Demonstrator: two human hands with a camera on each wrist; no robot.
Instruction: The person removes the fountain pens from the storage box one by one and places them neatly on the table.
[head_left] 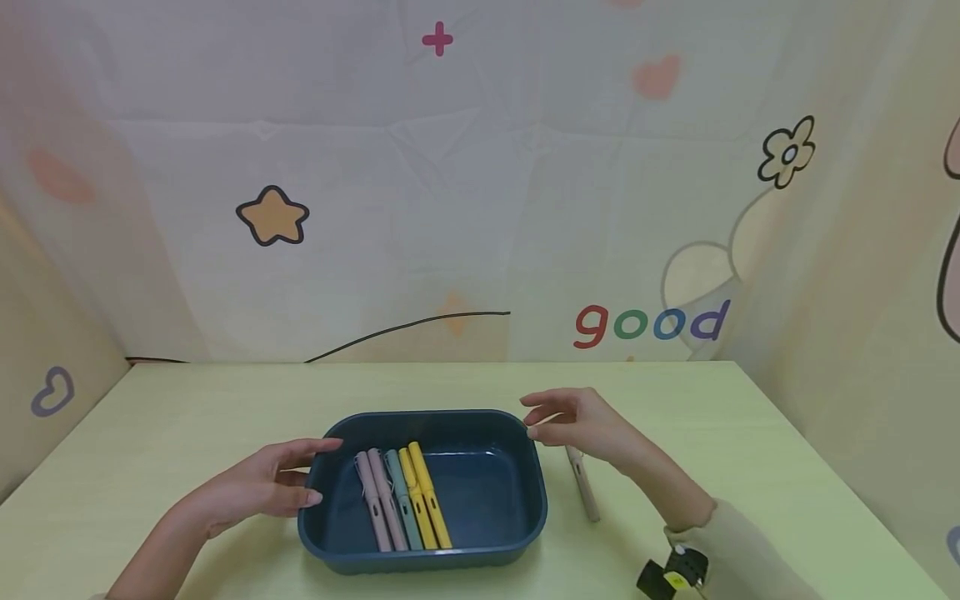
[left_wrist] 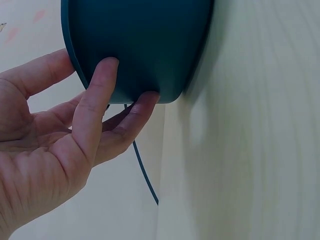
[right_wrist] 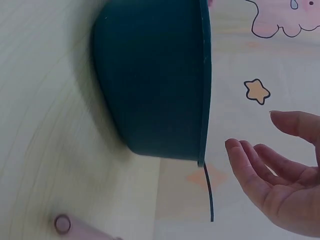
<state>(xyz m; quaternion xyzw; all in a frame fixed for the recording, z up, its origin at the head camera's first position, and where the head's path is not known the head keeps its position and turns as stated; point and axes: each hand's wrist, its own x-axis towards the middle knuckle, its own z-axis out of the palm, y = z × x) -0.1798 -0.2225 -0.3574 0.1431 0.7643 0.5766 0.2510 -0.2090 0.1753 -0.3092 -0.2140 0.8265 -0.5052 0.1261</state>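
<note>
Touching a dark-blue, rounded-rectangular plastic tray (head_left: pixel 487 500) on the pale wood-grain table (head_left: pixel 750 483), the left hand (head_left: pixel 262 482) is loosely extended; the right hand (head_left: pixel 576 418) hovers empty, relaxed. Pushing rightward could knock the slim greyish-pink pen (head_left: pixel 582 487).

One tray (head_left: pixel 487 492); three mauve pens (head_left: pixel 386 500); two yellow pens (head_left: pixel 430 495); one teal pen (head_left: pixel 403 500)

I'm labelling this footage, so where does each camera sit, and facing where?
Head: on the head, facing forward and down at the tray of pens; left hand, right hand and both forearms show.
Left wrist: on that wrist, facing the tray's left end; left hand shows.
Right wrist: on that wrist, facing its right end; right hand shows.
Both wrist views share tray and table.
</note>
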